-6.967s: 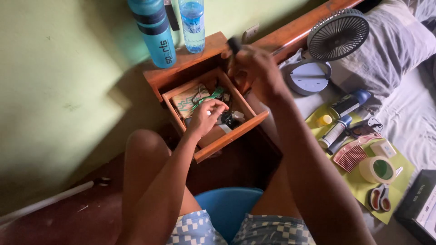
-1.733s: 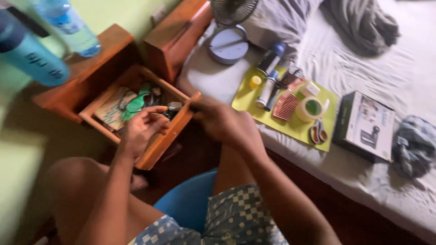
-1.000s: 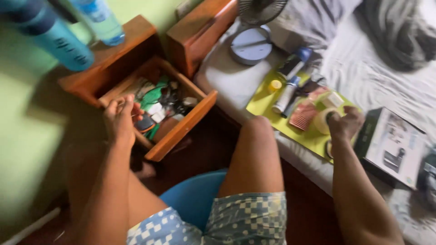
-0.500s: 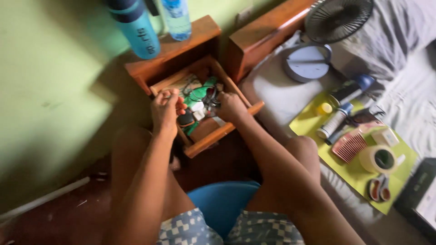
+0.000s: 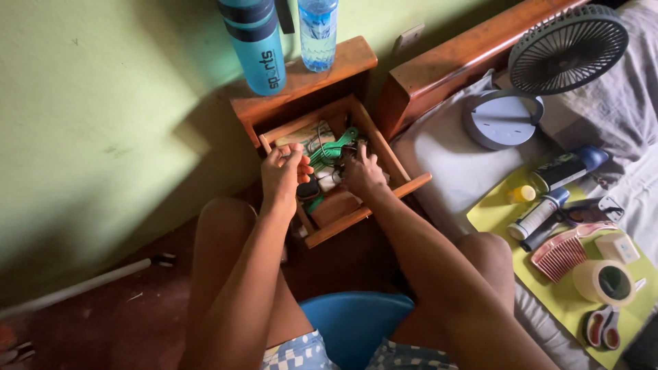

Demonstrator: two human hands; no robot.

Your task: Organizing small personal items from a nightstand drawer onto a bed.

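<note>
- Left hand [image 5: 284,171]: raised over the left edge of the open wooden drawer [image 5: 404,188], fingers curled loosely inward. Whether it grips a small item cannot be told from this view.
- Right hand [image 5: 362,175]: lowered into the drawer, palm down, fingers spread and bent onto the contents. It presses on the clutter; no item is seen lifted clear.
- Drawer contents: a green flat plastic item [image 5: 332,147] with thin tangled wires lies just beyond both hands; small white blocks [image 5: 327,179] and a dark rounded object [image 5: 308,190] sit between the hands; a patterned card or paper [image 5: 305,137] lies at the back.
- Drawer mount: a small brown wooden bedside cabinet [image 5: 343,62], carrying a tall blue sports bottle [image 5: 257,41] and a clear plastic water bottle [image 5: 318,31].
- Right of the cabinet: a bed with a grey desk fan [image 5: 541,68] and a yellow-green mat [image 5: 493,216] holding tubes, a pink comb [image 5: 561,253], a roll of tape [image 5: 603,282] and scissors.
- Progress, as judged: several items are laid out on the mat, while the drawer remains crowded; sorting through the drawer appears only partly done.
</note>
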